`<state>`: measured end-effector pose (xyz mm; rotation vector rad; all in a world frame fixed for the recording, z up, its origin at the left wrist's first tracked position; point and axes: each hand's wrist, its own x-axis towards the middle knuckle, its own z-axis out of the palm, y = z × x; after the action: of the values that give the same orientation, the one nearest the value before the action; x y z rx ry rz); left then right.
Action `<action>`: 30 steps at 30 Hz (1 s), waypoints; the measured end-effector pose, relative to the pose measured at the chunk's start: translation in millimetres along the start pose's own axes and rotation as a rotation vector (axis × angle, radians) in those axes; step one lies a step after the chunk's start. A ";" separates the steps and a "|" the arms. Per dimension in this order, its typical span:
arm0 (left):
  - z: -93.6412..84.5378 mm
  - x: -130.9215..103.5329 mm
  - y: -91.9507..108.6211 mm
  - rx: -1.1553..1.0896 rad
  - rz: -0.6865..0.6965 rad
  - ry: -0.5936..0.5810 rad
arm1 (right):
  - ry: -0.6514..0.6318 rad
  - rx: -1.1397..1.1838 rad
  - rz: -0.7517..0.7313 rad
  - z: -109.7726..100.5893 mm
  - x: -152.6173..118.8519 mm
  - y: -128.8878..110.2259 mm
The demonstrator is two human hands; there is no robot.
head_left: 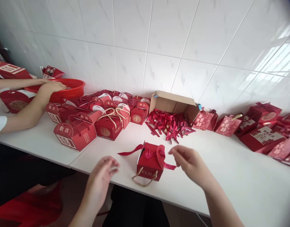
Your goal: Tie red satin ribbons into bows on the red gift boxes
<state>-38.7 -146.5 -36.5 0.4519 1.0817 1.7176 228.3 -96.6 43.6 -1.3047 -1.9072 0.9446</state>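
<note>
A small red gift box (150, 168) stands near the table's front edge, with a gold rope handle (145, 183) hanging down its front. Dark red ribbon (151, 153) lies across its top, one end stretching left and the other right. To the left of the box is my left hand (103, 173), fingers curved and apart, touching nothing. My right hand (186, 160) is on the box's right, near the ribbon's right end, its thumb and index finger close together; whether anything is between them is too small to tell.
Several red boxes (75, 132) crowd the left. A cardboard box (174, 102) spills red ribbons (167, 123) at the back. More red boxes (263, 138) stand at right. Another person's hands reach into a red basin (75, 90).
</note>
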 end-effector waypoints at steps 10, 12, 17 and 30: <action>-0.2 -19.6 16.6 0.658 -0.048 -0.562 | 0.104 0.186 0.116 66.2 -19.6 69.4; 10.1 -8.3 17.3 0.603 -0.081 -0.571 | 0.172 0.246 0.122 68.6 -17.4 67.6; 32.9 12.6 5.1 0.421 -0.162 -0.442 | 0.135 0.511 0.223 78.4 -10.7 57.4; 57.3 15.2 4.9 0.046 -0.225 -0.334 | 0.036 0.870 0.515 77.9 -5.6 45.1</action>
<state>-6.4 -107.6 -5.2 0.5992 0.8933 1.3644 188.7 -106.6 -36.7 -1.2259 -0.8983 1.7284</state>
